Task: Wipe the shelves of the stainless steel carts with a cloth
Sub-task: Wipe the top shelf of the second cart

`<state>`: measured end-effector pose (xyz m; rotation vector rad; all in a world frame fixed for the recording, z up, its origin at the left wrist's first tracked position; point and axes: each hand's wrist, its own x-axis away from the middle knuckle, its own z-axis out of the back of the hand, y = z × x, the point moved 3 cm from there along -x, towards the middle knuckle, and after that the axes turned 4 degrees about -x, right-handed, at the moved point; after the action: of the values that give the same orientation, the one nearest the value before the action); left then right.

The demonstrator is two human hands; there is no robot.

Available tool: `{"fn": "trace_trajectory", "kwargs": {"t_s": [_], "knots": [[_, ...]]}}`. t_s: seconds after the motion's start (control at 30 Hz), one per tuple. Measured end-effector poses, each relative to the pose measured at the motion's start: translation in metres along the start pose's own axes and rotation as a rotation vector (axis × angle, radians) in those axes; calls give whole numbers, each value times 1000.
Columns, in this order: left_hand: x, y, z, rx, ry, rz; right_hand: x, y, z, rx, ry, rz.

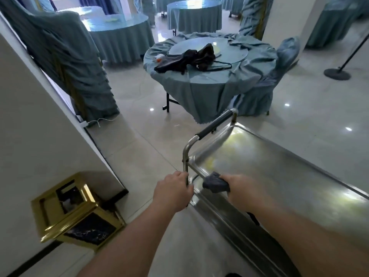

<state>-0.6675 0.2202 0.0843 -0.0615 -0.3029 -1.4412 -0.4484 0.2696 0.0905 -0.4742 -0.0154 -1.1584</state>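
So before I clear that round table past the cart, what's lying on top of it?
On the round table: a glass turntable, a crumpled black garment across it, and a small white-and-orange item beside it. Whatever lies under the garment is hidden.

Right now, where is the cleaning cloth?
In the head view, the grey cloth is gripped in the right hand at the cart's top shelf near corner, beside the left hand.

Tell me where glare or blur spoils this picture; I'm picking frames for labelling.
Head view: bright glare patches on the cart's top shelf; both hands, left and right, and the cloth look motion-blurred; ceiling lights reflect off the floor; wide-angle bending at the edges.
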Motion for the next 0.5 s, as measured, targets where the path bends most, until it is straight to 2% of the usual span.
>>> {"fn": "trace_trajectory", "kwargs": {"t_s": [0.37,0.5], "knots": [[-134,8,4,-72,-83,-150,-91,51,17,-153,35,-169],[-185,13,17,-71,-59,-175,-126,75,21,-194,31,-235]]}}
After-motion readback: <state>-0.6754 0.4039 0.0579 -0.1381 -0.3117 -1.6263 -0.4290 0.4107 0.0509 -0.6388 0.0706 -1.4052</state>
